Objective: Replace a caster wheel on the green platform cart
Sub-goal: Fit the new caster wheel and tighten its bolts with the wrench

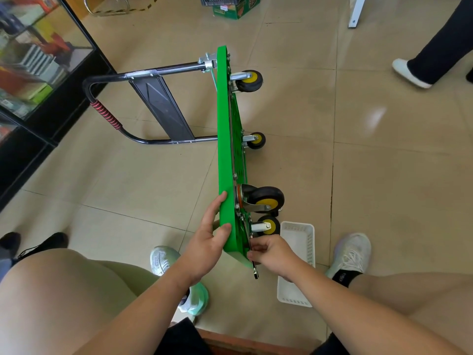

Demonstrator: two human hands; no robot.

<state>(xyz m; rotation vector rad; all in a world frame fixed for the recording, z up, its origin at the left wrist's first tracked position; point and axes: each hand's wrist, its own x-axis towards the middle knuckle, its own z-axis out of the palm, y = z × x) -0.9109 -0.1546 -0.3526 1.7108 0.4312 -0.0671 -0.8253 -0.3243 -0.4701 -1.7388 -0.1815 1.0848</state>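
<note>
The green platform cart [225,139] stands on its long edge on the floor, underside facing right, black handle [153,108] folded out to the left. Several black casters with yellow hubs stick out to the right; the nearest upper one [265,199] is a large swivel caster, and a smaller caster [268,225] sits just below it. My left hand [211,235] grips the near end of the deck's flat top side. My right hand [270,252] is shut on a metal wrench [254,271] pressed against the underside by the smaller caster; its lower end pokes out below my fist.
A white perforated plastic tray [297,265] lies on the tile floor just right of the cart. My shoes [350,252] flank the cart. Another person's leg and white shoe [412,73] stand at the far right. A glass display cabinet [38,60] lines the left side.
</note>
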